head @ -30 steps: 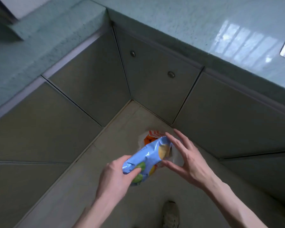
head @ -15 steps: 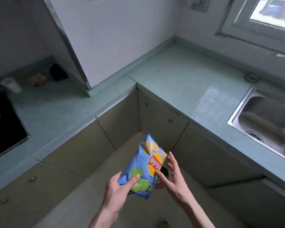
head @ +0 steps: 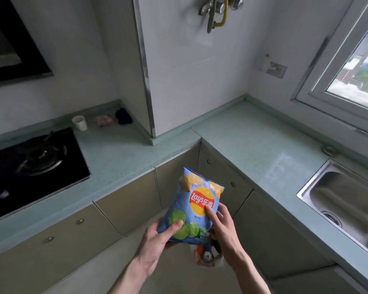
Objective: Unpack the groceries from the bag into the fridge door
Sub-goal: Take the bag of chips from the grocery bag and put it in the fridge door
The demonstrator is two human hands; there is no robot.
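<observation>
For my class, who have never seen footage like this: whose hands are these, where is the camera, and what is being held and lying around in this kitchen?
There is no machine here. The camera sits on a person's head, looking down at their own bare hands. The left hand and right hand hold a blue chip bag upright between them. Just below it on the floor is the grocery bag. On the countertop lie a paper cup, a pinkish packet and something dark beside it. A stove is at left, a sink at right. No fridge is in view.
</observation>
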